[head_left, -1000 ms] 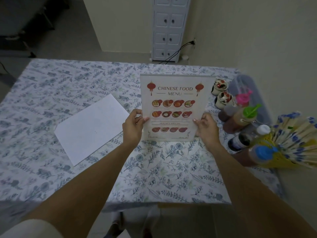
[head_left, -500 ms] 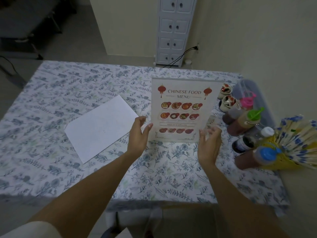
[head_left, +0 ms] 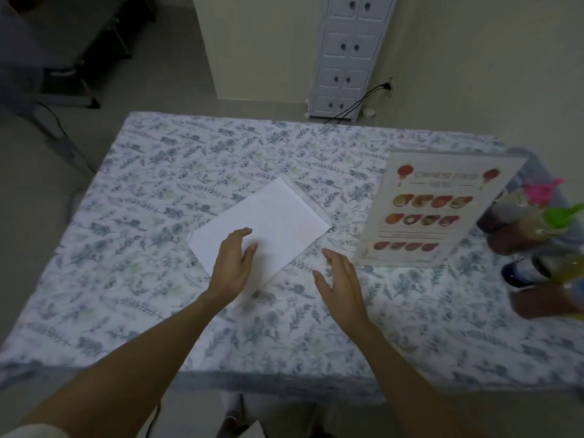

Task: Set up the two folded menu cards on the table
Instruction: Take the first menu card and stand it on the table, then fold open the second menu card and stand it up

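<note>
One folded menu card [head_left: 439, 210], printed with red lanterns and dishes, stands upright by itself on the right of the flowered table [head_left: 158, 172]. The second card [head_left: 278, 219] lies flat and white side up near the table's middle. My left hand [head_left: 234, 263] hovers over that flat card's near corner, fingers spread, holding nothing. To its right my right hand [head_left: 339, 279] is open above the cloth, between the two cards and touching neither.
Sauce bottles with pink [head_left: 543, 188] and green [head_left: 565, 213] caps crowd the table's right edge, just behind the standing card. A white drawer cabinet [head_left: 347, 52] and a wall cable stand beyond the far edge.
Both hands let go of the printed card, which now stands alone on the right. They moved left toward the flat white card, and the view swung left too.
</note>
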Tool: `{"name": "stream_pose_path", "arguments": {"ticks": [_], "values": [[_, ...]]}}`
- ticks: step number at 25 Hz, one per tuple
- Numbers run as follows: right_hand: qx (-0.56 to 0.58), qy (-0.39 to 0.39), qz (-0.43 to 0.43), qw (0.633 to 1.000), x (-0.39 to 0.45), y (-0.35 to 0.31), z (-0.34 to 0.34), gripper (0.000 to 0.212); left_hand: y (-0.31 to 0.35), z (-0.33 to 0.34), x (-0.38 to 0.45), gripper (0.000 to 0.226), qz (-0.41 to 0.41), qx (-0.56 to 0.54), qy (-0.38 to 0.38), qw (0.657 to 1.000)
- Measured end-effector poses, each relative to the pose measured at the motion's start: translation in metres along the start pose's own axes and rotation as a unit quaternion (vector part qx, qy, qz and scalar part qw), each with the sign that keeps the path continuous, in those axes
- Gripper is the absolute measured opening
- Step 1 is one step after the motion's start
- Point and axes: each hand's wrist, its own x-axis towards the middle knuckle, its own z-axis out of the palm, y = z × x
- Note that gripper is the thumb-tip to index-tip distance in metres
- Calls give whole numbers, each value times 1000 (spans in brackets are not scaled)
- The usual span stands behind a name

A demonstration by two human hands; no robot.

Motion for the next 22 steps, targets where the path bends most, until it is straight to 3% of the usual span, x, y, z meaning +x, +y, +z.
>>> {"name": "stream_pose_path", "arguments": {"ticks": [2, 7, 10, 12, 19, 22], "values": [[24, 4, 53, 998, 8, -21, 38, 54, -32, -31, 22, 47, -6, 30, -25, 999], [105, 121, 248, 956, 25, -61, 115, 70, -78, -69, 90, 54, -18, 82, -109, 990], [104, 172, 316, 927, 34, -78, 145, 73, -85, -69, 113, 53, -26, 73, -170, 982], [142, 192, 336, 911, 36, -87, 152, 72, -81, -63, 112, 49, -21, 90, -171, 981], [228, 267, 443, 825, 61, -96, 155, 59, -80, -61, 114, 49, 5, 134, -172, 976], [259, 262, 469, 803, 67, -89, 149, 24, -75, -66, 111, 37, -35, 114, -157, 980]]}}
